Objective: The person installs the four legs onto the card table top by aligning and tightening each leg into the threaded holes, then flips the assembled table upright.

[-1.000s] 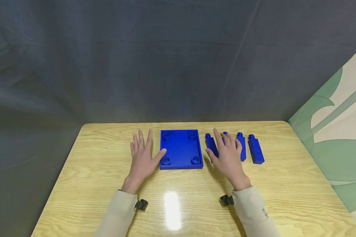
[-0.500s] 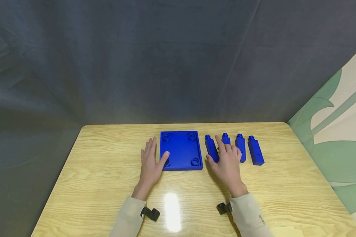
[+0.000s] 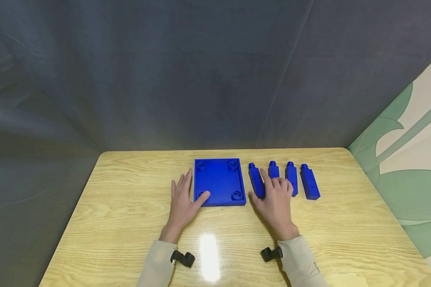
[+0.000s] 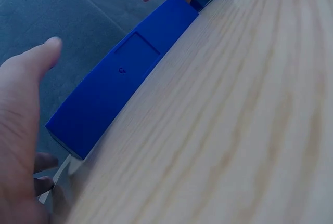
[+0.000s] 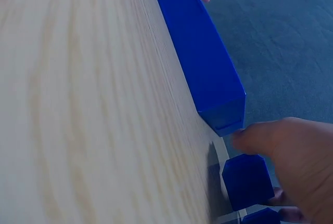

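A square blue tray-like panel [image 3: 220, 179] with a raised rim and round sockets at its corners lies on the wooden table. My left hand [image 3: 182, 207] is at its left side, fingers extended along the edge and thumb over the front left socket. Right of the panel lie several blue square pegs with threaded ends. Over the nearest peg [image 3: 256, 181], my right hand [image 3: 275, 203] straddles it, thumb on its left and index finger along its right side. In the right wrist view, the thumb tip overlaps the panel's corner, and fingertips show beside the peg's end face [image 5: 247, 182].
Two further pegs, one [image 3: 291, 179] close to the right hand's knuckles and another [image 3: 310, 183] at the far right, lie in the row. Behind the table [image 3: 104, 215] hangs a dark curtain [image 3: 186, 75]. A leaf-patterned cloth [image 3: 413, 159] is on the right.
The left hand has moved right against the panel's left side, its thumb now over the front left socket. The right hand has lowered slightly, its fingers drawn in about the nearest peg.
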Available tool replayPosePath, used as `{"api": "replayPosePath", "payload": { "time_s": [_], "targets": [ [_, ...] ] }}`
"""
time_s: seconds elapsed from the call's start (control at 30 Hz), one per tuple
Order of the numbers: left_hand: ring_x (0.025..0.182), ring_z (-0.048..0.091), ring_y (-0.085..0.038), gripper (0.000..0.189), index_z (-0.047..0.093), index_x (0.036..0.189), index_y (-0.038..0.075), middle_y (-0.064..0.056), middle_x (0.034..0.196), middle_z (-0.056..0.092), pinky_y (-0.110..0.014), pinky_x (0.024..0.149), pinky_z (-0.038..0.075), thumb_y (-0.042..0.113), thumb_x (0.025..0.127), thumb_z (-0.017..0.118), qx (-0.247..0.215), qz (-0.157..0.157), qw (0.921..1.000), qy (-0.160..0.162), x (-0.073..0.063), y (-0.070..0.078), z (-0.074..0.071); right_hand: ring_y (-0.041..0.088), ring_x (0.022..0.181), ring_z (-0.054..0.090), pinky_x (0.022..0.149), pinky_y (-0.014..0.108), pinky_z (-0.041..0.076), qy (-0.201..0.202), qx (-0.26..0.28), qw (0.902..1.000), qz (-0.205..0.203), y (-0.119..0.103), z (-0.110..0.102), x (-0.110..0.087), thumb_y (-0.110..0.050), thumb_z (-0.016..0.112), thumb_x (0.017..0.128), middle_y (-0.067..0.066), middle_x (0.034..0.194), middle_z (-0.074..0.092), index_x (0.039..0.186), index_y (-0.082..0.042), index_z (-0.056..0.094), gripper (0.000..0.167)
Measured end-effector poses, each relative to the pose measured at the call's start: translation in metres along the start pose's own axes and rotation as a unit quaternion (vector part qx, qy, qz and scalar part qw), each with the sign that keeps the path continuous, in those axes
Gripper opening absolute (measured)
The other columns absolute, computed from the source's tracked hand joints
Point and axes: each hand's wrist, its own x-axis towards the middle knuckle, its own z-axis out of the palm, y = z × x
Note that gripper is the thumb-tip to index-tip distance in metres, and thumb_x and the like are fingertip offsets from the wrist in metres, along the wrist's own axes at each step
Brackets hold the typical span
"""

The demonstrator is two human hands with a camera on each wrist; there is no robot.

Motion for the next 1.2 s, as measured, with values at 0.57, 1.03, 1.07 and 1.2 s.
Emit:
{"api": "replayPosePath", "payload": {
  "time_s": [0.57,1.03,1.07,1.2],
  "targets": [
    [0.169,0.017,-0.045,0.135,0.028,0.177,0.012,-0.015,0.177,0.038,-0.061,0.138,-0.009,0.073,0.074,0.09,0.082,-0.006,0.9955,-0.046,-0.0001,0.0008,0.0006,0.058,0.121,0.057,0.119,0.077,0.028,0.01,-0.02,0.9997,-0.01,0.0025,0.0027,-0.0025,-0.016,0.099,0.077,0.034,0.109,0.074,0.151,0.001,0.064,0.083],
    [0.169,0.017,-0.044,0.135,0.027,0.177,0.013,-0.016,0.177,0.039,-0.059,0.138,-0.01,0.079,0.075,0.086,0.08,-0.013,0.9954,-0.051,0.0018,-0.0017,-0.0011,0.054,0.126,0.062,0.122,0.077,0.026,0.059,0.029,0.9978,-0.004,0.0012,0.0055,0.001,-0.008,0.091,0.079,0.034,0.12,0.074,0.143,0.002,0.069,0.068],
    [0.169,0.017,-0.044,0.135,0.027,0.177,0.013,-0.016,0.176,0.039,-0.06,0.138,-0.009,0.079,0.075,0.086,0.079,-0.013,0.9955,-0.051,0.0019,-0.0018,-0.0008,0.054,0.125,0.062,0.122,0.077,0.027,0.065,0.035,0.9973,-0.003,0.0007,0.0053,0.0013,-0.007,0.091,0.079,0.033,0.121,0.073,0.142,0.003,0.069,0.068],
    [0.169,0.017,-0.044,0.135,0.027,0.178,0.014,-0.015,0.177,0.039,-0.059,0.138,-0.01,0.079,0.075,0.086,0.078,-0.015,0.9956,-0.05,0.002,-0.0019,0.0003,0.052,0.123,0.064,0.121,0.077,0.027,0.083,0.071,0.994,0.003,-0.0017,0.0037,0.0023,-0.003,0.09,0.079,0.03,0.113,0.074,0.142,0.004,0.07,0.067]
  ]
}}
